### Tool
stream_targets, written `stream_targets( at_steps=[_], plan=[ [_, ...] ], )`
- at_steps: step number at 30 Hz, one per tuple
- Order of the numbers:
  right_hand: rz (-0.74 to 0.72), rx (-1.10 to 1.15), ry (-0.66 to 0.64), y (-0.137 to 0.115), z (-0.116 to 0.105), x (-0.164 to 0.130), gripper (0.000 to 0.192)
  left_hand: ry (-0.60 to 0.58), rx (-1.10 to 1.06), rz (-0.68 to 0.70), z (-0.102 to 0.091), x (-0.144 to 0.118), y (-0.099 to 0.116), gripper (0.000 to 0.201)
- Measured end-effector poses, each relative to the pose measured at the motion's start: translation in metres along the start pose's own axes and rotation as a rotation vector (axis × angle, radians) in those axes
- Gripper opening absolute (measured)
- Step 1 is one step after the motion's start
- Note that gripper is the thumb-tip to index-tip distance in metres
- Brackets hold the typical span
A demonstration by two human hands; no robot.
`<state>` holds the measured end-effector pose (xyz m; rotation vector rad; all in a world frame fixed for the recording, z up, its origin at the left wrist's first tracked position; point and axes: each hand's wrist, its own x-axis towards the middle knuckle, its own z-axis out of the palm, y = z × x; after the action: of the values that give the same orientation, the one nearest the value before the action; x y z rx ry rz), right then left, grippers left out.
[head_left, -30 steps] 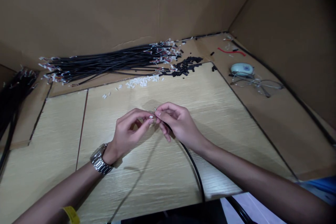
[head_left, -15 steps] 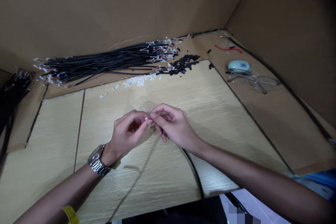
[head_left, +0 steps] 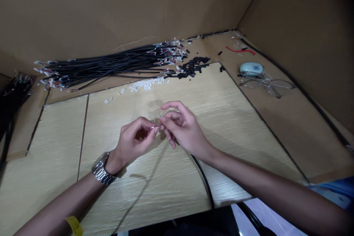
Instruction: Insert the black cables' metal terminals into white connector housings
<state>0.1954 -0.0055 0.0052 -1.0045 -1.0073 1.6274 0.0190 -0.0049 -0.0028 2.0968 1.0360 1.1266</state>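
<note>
Head view: one camera, looking down on a pale wood-grain table (head_left: 243, 118) inside brown cardboard walls.
Left hand (head_left: 132, 143): thumb and forefinger pressed together on a tiny white connector (head_left: 153, 127), probably plastic; a steel watch (head_left: 101, 168) circles the wrist.
Right hand (head_left: 184, 129): pinches the thin wire ends of one black cable (head_left: 204, 180), forefinger lifted; the cable curves smoothly off the near edge.
Far left: a bundle of black cables (head_left: 110, 64), too many to count.
Far middle: loose white connectors (head_left: 143, 84) and short black tubes (head_left: 192, 68).
Far right: one wire-framed pair of glasses (head_left: 268, 84).
</note>
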Motion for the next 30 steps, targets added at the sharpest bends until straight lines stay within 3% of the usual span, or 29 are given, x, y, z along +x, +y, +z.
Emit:
stream_targets(
  at_steps=[5,14,21,30],
  plan=[
    [-0.047,-0.098,-0.016,-0.0008,-0.0008,-0.0044,0.010,0.013,0.044,0.081,-0.0001,0.0014,0.0007,0.009],
    [-0.014,-0.163,-0.010,-0.0043,0.0006,-0.0058,0.016,0.007,0.064,0.220,-0.0005,-0.0006,-0.0039,0.015],
    [-0.024,-0.146,0.006,-0.0028,-0.0011,-0.0052,0.015,-0.006,0.079,0.201,-0.0012,0.0004,-0.0012,0.017],
    [-0.057,-0.074,-0.022,-0.0023,0.0006,-0.0050,0.018,0.004,0.049,0.047,-0.0027,0.0009,0.0001,0.012]
  ],
)
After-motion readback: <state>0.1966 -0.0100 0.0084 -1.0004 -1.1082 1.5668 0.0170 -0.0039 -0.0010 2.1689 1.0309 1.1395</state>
